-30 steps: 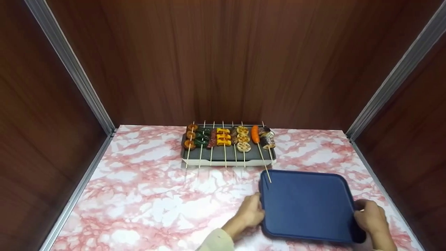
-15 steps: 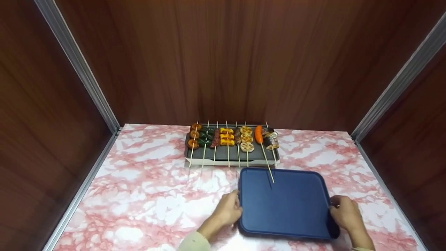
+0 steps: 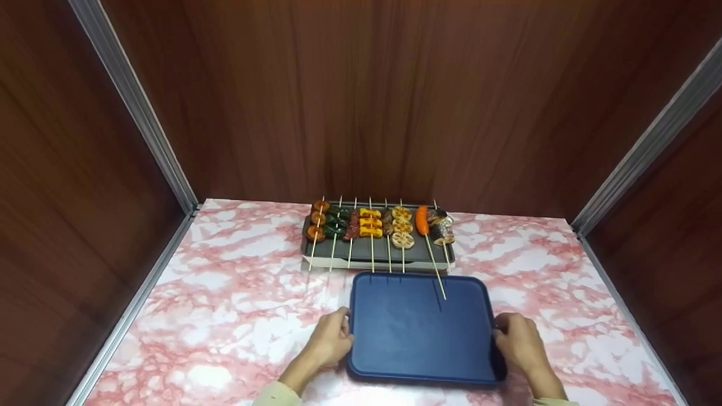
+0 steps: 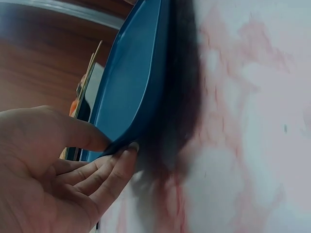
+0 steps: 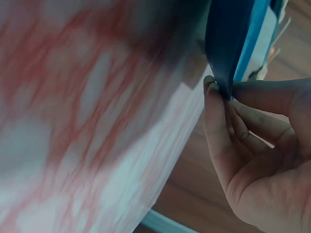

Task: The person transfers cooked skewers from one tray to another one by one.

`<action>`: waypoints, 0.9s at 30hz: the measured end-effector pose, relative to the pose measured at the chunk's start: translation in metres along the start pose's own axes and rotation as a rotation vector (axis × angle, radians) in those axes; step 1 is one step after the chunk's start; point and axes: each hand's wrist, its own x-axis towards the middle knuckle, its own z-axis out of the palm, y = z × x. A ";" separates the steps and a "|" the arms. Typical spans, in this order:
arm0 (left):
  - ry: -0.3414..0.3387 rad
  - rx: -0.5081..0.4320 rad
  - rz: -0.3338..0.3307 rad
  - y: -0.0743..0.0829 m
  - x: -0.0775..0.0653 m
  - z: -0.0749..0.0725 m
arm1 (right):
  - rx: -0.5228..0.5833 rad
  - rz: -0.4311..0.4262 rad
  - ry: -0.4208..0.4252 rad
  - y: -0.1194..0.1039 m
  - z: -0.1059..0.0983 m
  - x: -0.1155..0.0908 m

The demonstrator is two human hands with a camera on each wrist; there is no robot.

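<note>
A blue rectangular tray (image 3: 420, 332) with a low rim lies between the two hands, bare inside. My left hand (image 3: 330, 338) pinches its left edge, thumb above and fingers beneath in the left wrist view. On the opposite edge, my right hand (image 3: 519, 341) pinches the rim the same way. Both wrist views show a gap with shadow between the tray (image 4: 129, 77) and the tabletop. Just beyond the tray stands a grill plate (image 3: 350, 251) bearing several food skewers. The sausage skewer (image 3: 422, 220) sticks out over the tray's far edge.
Lotus-root slices (image 3: 403, 239), yellow pieces (image 3: 370, 222) and a fish-like chunk (image 3: 443, 230) are among the skewered foods. Several stick ends overhang the grill's front. A pink marbled tabletop (image 3: 225, 316) runs up to wooden panels (image 3: 361, 101) with metal corner posts (image 3: 146, 118).
Both hands have carried the blue tray leftward, from the right side to in front of the grill. Their pinch on its edges stays the same, and the skewers keep their places.
</note>
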 end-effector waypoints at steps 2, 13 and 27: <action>0.014 0.000 -0.010 -0.003 -0.002 -0.006 | 0.009 -0.008 0.003 -0.006 0.004 0.001; 0.063 0.071 -0.035 -0.018 -0.011 -0.031 | 0.034 -0.059 0.034 -0.031 0.024 0.005; 0.069 0.081 -0.054 -0.033 -0.023 -0.045 | 0.049 -0.045 -0.006 -0.048 0.044 0.003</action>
